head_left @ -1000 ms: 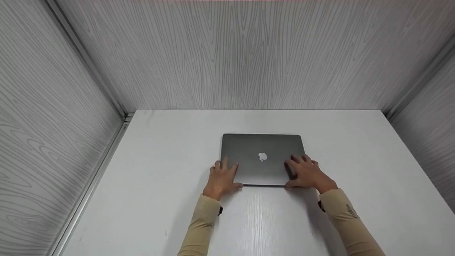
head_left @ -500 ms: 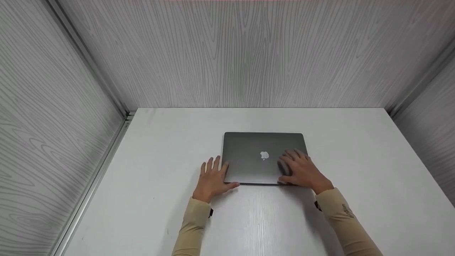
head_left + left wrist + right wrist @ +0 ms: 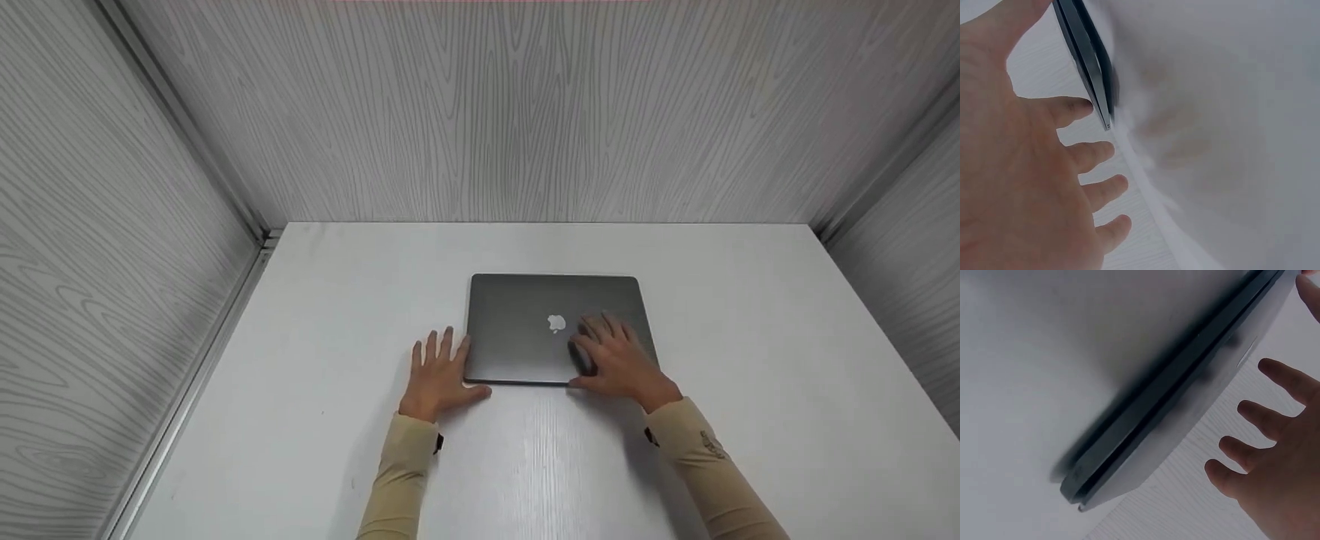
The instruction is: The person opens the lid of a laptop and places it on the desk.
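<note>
A dark grey laptop [image 3: 510, 322] lies flat on the white table with its lid down, a pale apple logo on top. At its left front corner is my left hand [image 3: 437, 379], fingers spread and straight, the forefinger close to the left edge. My right hand [image 3: 619, 365] is over the right half of the lid, its thumb by the front edge. In the right wrist view its fingers [image 3: 1266, 419] are extended and apart, holding nothing; whether they touch the lid I cannot tell. The left wrist view shows the laptop's corner [image 3: 1095, 84] beside the left fingertips.
The white tabletop [image 3: 337, 315] surrounds the laptop. Grey wood-grain panels stand behind it [image 3: 525, 112] and at the left [image 3: 90, 262] and right [image 3: 907, 247], with metal framing along the left edge.
My left hand has slid left, off the lid to beside the corner, its fingers spreading. My right hand has moved left, further over the lid. The laptop stays about where it was.
</note>
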`<state>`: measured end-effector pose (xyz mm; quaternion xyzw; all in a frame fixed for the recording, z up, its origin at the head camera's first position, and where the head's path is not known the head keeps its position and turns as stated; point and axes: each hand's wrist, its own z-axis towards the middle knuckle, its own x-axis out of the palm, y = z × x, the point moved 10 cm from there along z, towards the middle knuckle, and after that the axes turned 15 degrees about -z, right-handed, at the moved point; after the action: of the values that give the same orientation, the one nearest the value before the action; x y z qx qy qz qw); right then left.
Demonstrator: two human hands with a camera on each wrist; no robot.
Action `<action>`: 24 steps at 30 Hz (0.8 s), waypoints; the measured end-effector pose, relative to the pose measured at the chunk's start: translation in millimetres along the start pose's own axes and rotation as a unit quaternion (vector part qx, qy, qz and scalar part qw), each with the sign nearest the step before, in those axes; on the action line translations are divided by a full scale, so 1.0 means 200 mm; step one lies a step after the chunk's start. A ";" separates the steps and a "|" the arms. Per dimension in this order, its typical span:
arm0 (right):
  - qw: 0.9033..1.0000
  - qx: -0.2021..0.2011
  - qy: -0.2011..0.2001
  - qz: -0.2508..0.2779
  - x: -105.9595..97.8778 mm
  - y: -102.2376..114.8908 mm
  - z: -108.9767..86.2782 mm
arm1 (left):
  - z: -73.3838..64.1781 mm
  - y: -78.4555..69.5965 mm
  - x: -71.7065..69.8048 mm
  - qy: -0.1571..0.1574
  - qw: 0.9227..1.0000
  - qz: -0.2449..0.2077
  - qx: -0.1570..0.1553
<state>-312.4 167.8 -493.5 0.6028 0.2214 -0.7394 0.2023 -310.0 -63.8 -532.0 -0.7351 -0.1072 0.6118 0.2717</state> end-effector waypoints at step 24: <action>0.999 -0.008 0.036 -0.009 0.07 0.06 0.05 | 0.00 0.08 0.03 0.050 0.996 -0.010 -0.068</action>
<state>-316.1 153.0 -506.3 0.6255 0.2397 -0.7172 0.1924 -312.1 -74.5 -545.9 -0.7802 -0.1425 0.5631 0.2324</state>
